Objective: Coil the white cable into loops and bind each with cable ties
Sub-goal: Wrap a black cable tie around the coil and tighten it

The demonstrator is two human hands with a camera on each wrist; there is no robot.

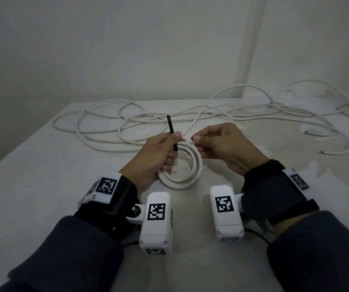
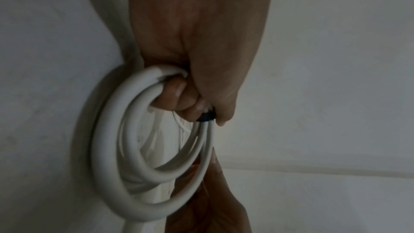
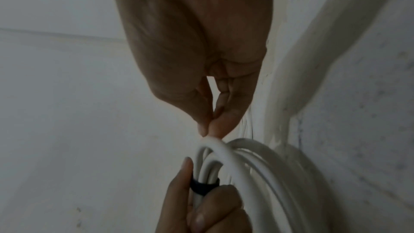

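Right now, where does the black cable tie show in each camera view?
Head: black cable tie sticks up from the left hand, centre.
Left wrist: a dark band under the thumb, centre.
Right wrist: wrapped round the strands, bottom centre.
Shared landmark: the coiled white cable.

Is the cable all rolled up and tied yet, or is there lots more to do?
One small coil is wound. The left hand grips it with a black cable tie wrapped round its strands, tail sticking up. The right hand pinches the cable at the coil's top. Whether the tie is fastened cannot be told. Lots is left: the loose white cable sprawls across the table.
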